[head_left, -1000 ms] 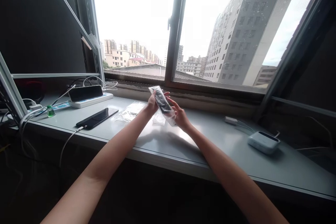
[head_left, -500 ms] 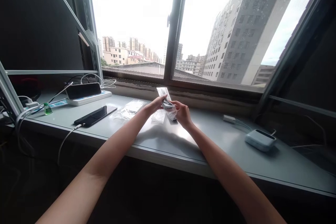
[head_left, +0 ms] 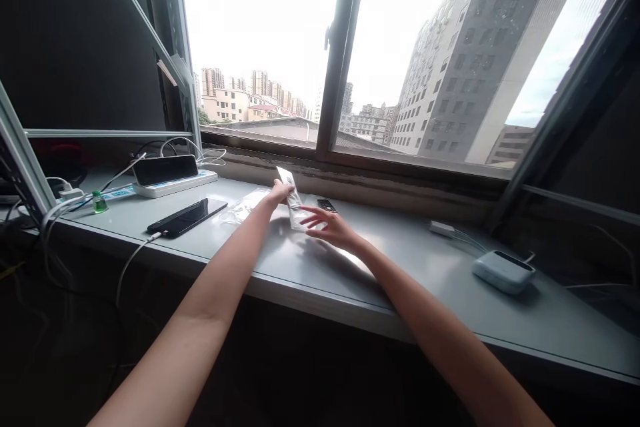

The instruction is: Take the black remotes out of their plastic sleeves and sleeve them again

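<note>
My left hand point(head_left: 279, 193) is closed on the upper part of a clear plastic bag point(head_left: 293, 203), held upright just above the grey sill table point(head_left: 390, 260). The bag looks empty. My right hand point(head_left: 327, 227) hovers just right of the bag with its fingers spread, holding nothing. A small dark object point(head_left: 327, 205) lies on the table right behind my right hand's fingers. More clear plastic bags point(head_left: 243, 210) lie flat on the table to the left of my left hand.
A black phone point(head_left: 187, 217) on a white cable lies left of the bags. Behind it a second phone point(head_left: 165, 169) rests on a white power strip point(head_left: 175, 185). A small green bottle point(head_left: 99, 203) stands far left. A white box point(head_left: 503, 271) with cables sits at right.
The dark object has come out of the clear bag and now lies on the table. My right hand let go of the bag and opened. My left hand moved left with the bag.
</note>
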Demonstrator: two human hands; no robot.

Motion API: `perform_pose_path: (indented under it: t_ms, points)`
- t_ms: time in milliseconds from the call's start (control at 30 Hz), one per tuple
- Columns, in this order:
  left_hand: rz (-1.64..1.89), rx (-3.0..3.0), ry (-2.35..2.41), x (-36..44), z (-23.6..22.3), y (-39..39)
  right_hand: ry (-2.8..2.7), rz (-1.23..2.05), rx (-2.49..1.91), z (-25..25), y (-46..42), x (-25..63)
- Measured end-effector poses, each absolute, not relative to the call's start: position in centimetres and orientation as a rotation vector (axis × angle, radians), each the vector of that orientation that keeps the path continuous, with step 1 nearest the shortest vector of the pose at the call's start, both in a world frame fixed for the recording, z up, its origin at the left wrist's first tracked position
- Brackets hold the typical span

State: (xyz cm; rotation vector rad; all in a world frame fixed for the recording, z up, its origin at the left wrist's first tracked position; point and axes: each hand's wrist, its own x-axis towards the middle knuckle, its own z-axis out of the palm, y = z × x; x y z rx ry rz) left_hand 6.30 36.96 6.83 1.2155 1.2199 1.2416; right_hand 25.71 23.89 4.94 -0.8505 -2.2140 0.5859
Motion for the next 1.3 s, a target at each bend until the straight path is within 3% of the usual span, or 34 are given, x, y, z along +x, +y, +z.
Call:
perform_pose_path:
  t_ms: [100,200,433,633,1033,1300]
  points:
    - [1.194,1.402,1.484,5.3,6.3,37.4,-2.319,0.113,-0.981,4.8,23.7,25.3]
    - [1.035,1.613,1.694,4.7,6.4,37.3,-2.385,-0.146,-1.092,5.0,23.1,25.0]
    - [0.548,2.175,2.11,6.3,7.6,34.8,-2.543,-0.184,-1.275,4.8,22.7,24.4]
    - [0.414,2.548,2.285,8.2,7.3,33.3,-2.487,-0.25,-1.398,5.0,22.9,24.3]
    - [0.816,2.565,1.96,10.0,7.2,33.0,-2.291,-0.224,-1.426,4.7,23.2,24.2]
    - [1.281,2.502,1.692,11.1,8.2,30.9,-1.416,0.308,-1.308,5.6,24.8,26.9]
